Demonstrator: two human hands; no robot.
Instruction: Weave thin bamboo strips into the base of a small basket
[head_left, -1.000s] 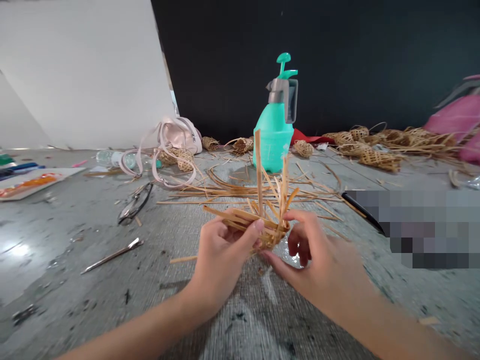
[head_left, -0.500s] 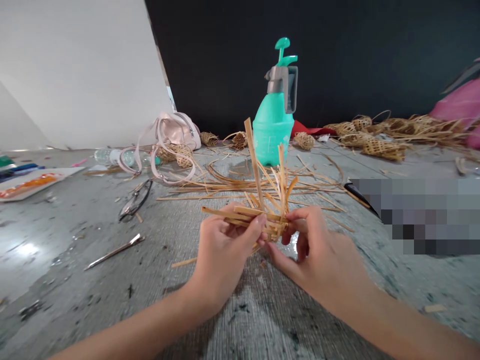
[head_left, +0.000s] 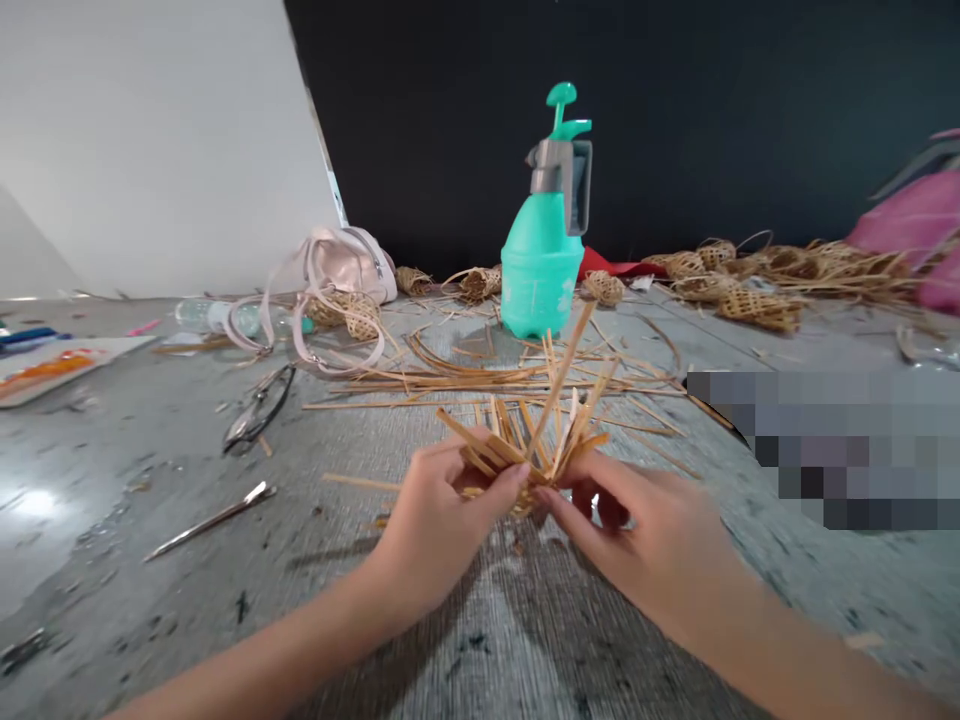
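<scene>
Between my hands, just above the grey surface, is a small half-woven piece of bamboo strips (head_left: 541, 466), its loose ends fanning upward. My left hand (head_left: 450, 510) is closed on its left side, with the thumb pressing over the crossed strips. On the right, my right hand (head_left: 630, 510) pinches the weave's edge with thumb and fingers; some fingertips are hidden behind the strips. One longer strip (head_left: 564, 375) sticks up and leans to the right. Loose bamboo strips (head_left: 450, 382) lie on the surface beyond.
A green spray bottle (head_left: 541, 265) stands behind the strips. At left lie a metal pointed tool (head_left: 210, 520), glasses (head_left: 259, 410), a pink bag (head_left: 352, 265), a plastic bottle (head_left: 206, 315) and a paint-stained tray (head_left: 112, 350). Woven bamboo pieces (head_left: 757, 300) are heaped back right.
The woven piece has tipped, and its upright strips now lean right and lower. My left hand has turned slightly, and both hands sit a little lower in view.
</scene>
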